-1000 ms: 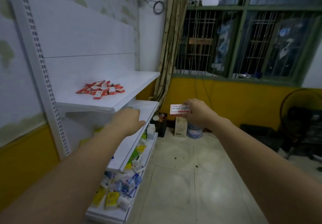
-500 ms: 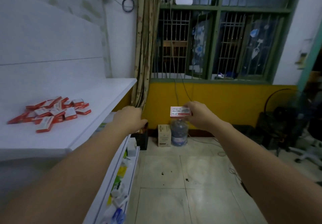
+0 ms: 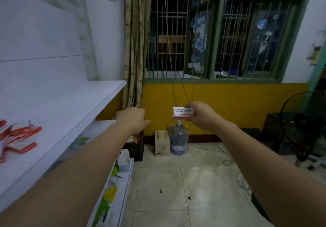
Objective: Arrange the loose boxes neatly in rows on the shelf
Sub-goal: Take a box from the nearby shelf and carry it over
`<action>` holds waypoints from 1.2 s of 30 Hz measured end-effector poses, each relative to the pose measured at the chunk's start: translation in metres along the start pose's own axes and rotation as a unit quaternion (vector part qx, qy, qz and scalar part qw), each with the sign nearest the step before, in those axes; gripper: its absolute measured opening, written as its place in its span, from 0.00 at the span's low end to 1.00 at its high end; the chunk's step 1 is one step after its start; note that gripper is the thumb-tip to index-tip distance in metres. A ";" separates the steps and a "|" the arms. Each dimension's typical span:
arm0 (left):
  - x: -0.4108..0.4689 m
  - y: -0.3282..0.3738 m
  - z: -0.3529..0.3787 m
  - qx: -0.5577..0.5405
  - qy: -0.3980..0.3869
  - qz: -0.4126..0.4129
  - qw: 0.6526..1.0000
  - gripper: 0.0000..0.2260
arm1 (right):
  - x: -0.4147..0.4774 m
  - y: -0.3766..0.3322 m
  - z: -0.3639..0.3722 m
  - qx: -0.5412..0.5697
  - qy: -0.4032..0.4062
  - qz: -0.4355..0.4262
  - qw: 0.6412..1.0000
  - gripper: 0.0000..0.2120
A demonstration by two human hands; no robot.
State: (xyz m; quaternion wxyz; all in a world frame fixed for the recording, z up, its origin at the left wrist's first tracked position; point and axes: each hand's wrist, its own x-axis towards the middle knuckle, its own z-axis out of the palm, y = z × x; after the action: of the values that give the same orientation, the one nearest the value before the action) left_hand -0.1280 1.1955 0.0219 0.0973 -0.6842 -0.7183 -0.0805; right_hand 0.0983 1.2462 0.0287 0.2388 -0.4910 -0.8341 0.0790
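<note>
I pinch a small white-and-red box (image 3: 183, 113) in my right hand (image 3: 202, 116), thumb beneath and fingers along its top edge, the printed face turned toward me. It is up in the air in front of the yellow wall (image 3: 229, 103), well apart from the shelf. The other loose boxes (image 3: 19, 136), red and white, lie in a jumbled pile at the left on the upper white shelf (image 3: 70, 106), some overlapping, none in a row.

My left hand (image 3: 132, 120) hangs just off that shelf's front edge, its back toward me and the thumb poking out to the right. The fingers bend away behind the knuckles, so I cannot tell how far they are curled. I see nothing in them.

Under the top shelf is a lower shelf (image 3: 123, 188) with mixed packets, blurred. On the tiled floor (image 3: 176, 191) against the wall stand a water jug (image 3: 178, 142), a cardboard carton (image 3: 162, 143) touching its left side, and a black crate (image 3: 135, 149) further left. A curtain (image 3: 135, 41) hangs beside the barred window (image 3: 220, 37), and a floor fan (image 3: 299, 120) stands at the right.
</note>
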 end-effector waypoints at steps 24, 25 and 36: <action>0.337 -0.119 0.081 0.065 0.023 -0.202 0.977 0.16 | 0.422 0.075 0.111 0.028 -0.093 -0.177 0.979 0.21; 0.345 -0.130 0.084 0.068 0.020 -0.213 0.974 0.17 | 0.437 0.071 0.118 0.032 -0.102 -0.185 0.977 0.20; 0.384 -0.237 0.082 0.100 0.008 -0.368 0.924 0.20 | 0.581 -0.018 0.190 0.063 -0.148 -0.321 0.933 0.21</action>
State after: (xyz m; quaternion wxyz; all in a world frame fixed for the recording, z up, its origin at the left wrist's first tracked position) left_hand -0.3841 1.5756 0.0432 0.1348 -0.3576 -0.9231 -0.0441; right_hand -0.2406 1.7547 0.0559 0.1553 -0.1635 -0.9666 0.1220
